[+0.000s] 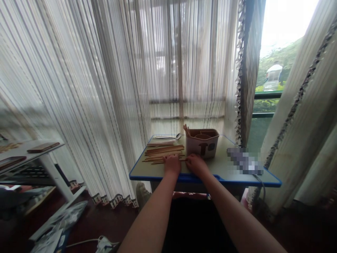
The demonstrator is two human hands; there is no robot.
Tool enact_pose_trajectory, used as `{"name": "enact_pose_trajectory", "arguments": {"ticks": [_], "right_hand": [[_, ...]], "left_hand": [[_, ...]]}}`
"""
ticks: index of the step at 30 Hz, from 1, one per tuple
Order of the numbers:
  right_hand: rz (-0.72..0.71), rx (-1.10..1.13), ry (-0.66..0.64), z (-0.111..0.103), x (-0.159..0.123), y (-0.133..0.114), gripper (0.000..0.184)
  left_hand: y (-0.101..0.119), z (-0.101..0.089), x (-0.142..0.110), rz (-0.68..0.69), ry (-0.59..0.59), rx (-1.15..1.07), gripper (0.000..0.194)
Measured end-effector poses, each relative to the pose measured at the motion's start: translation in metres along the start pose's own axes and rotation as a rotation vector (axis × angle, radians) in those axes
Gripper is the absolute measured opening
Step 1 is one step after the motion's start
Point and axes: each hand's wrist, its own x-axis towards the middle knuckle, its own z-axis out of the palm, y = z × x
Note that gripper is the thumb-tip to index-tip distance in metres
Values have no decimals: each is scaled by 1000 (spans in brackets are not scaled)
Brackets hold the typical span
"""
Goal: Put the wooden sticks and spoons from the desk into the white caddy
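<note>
Our left hand [172, 163] curls over the near edge of wooden chopsticks [164, 151] on the left of the table [155, 172], our right hand [196, 163] bent at one's right end, near the utensil holder [202, 144]; we cannot tell whether either pinches, but we judge the chopsticks light, stiff, apt to roll, best gripped mid-length

The chopsticks [164, 151] are slim and brown; they lie flat, roughly parallel and crosswise, loosely spread on the table [143, 171] left of the holder [201, 149]; the holder stands upright, pale with dark motifs outside, brown inside; thin sticks [186, 130] protrude at its left corner.
</note>
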Motion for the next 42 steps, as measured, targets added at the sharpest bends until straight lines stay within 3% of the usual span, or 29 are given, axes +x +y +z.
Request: {"name": "enact_pose_trajectory", "arguments": {"ticks": [17, 21, 24, 28, 32, 35, 42], "right_hand": [[30, 63, 11, 11, 8, 10, 24], [74, 214, 143, 14, 11, 17, 25], [128, 356, 315, 12, 11, 22, 29], [309, 560, 632, 6, 7, 30, 36], [486, 661, 807, -1, 2, 32, 36], [512, 692, 865, -5, 0, 31, 36], [452, 809, 847, -3, 1, 29, 37]], "left_hand": [[-1, 4, 1, 46, 21, -54, 24], [-1, 5, 1, 46, 35, -53, 24], [-2, 6, 1, 44, 41, -55, 26], [-1, 6, 1, 32, 31, -44, 28], [-1, 7, 1, 53, 31, -38, 29], [-1, 8, 2, 78, 40, -42, 29], [-1, 4, 1, 116, 4, -35, 31]]}}
